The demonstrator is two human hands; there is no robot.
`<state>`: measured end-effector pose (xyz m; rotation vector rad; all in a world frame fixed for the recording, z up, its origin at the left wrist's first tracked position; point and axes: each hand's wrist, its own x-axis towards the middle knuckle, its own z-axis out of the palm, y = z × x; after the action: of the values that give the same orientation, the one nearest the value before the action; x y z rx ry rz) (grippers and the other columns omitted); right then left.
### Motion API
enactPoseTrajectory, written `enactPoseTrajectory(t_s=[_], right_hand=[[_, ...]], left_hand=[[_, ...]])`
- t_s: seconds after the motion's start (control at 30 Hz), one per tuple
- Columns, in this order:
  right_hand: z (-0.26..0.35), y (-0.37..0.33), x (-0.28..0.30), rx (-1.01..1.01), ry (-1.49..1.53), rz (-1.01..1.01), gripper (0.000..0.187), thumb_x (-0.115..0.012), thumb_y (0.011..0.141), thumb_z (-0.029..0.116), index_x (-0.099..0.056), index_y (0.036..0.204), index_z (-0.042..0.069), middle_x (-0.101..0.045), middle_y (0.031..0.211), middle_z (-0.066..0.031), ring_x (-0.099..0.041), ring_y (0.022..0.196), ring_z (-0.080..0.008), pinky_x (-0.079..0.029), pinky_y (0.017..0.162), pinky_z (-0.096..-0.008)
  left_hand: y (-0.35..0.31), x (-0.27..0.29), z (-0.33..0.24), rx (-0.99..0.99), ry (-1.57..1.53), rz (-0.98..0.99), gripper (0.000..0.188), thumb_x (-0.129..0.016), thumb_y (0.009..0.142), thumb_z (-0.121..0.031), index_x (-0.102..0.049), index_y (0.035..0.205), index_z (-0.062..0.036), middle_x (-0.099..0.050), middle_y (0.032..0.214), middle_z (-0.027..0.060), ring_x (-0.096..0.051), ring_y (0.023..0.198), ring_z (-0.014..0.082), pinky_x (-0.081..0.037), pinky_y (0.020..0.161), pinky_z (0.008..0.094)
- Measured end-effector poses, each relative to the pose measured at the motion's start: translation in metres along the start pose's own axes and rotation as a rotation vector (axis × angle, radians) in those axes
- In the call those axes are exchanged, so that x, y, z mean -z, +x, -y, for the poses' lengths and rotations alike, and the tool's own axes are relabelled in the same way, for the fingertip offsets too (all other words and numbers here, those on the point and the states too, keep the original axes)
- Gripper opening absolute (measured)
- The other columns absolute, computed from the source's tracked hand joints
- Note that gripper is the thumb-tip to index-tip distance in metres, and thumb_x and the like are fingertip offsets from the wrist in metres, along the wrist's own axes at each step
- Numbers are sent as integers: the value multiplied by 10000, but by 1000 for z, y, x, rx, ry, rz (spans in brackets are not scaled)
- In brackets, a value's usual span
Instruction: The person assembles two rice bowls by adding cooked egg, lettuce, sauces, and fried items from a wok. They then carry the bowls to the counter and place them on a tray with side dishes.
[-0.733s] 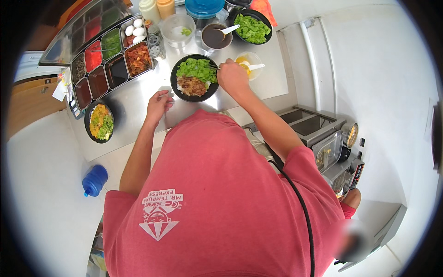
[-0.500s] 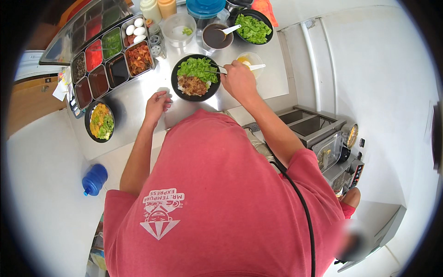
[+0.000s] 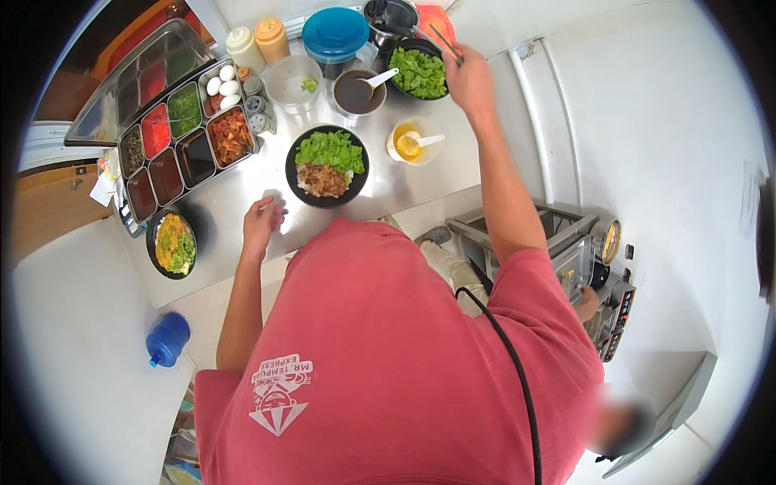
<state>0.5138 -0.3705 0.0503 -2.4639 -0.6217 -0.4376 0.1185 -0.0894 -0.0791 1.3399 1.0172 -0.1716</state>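
stainless steel formed the counter [image 3: 412,182], the broadest thing before the person. along its left side stood a long metal tray [image 3: 204,183] split into compartments, with red, green and dark fillings and a group of white eggs [image 3: 227,73]. next in size came the black rice bowl [image 3: 356,191], near the middle of the counter, with green lettuce at its back and browned meat over white rice at its front. well behind it stood a tub with a blue lid [image 3: 335,32], and to that tub's right the lettuce bowl [image 3: 424,43], heaped with leaves. an oval-looking dark bowl [image 3: 160,265] of yellow and green food sat by the tray's near end. the right hand [image 3: 471,77] was closed around slim tongs [image 3: 446,44], just beside the right rim of the lettuce bowl. the left hand [image 3: 263,222] was empty, fingers loosely curled, between the dark bowl and the rice bowl; whether it touched the counter could not be told. smaller still, a white spoon [image 3: 382,78] leaned in brown sauce [image 3: 349,90].
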Motion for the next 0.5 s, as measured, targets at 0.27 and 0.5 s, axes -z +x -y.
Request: enactPoseTrajectory(t_s=[0.27, 0.5], right_hand=[[18, 109, -30, 122, -46, 194, 342, -710, 884, 323, -716, 1055, 27, -729, 918, -215, -703, 900, -383, -559, 817, -452], [113, 88, -54, 435, 191, 547, 374, -713, 892, 395, -715, 1077, 70, -739, 950, -178, -707, 883, -353, -557, 808, -415]], left_hand=[[-28, 0, 21, 72, -59, -135, 360, -559, 1019, -240, -559, 1311, -30, -703, 1017, 75, -660, 790, 132, -520, 702, 279], [-40, -5, 52, 117, -123, -163, 371, -575, 1014, -253, -555, 1329, -58, -689, 1028, 52, -649, 774, 128, -512, 705, 282]])
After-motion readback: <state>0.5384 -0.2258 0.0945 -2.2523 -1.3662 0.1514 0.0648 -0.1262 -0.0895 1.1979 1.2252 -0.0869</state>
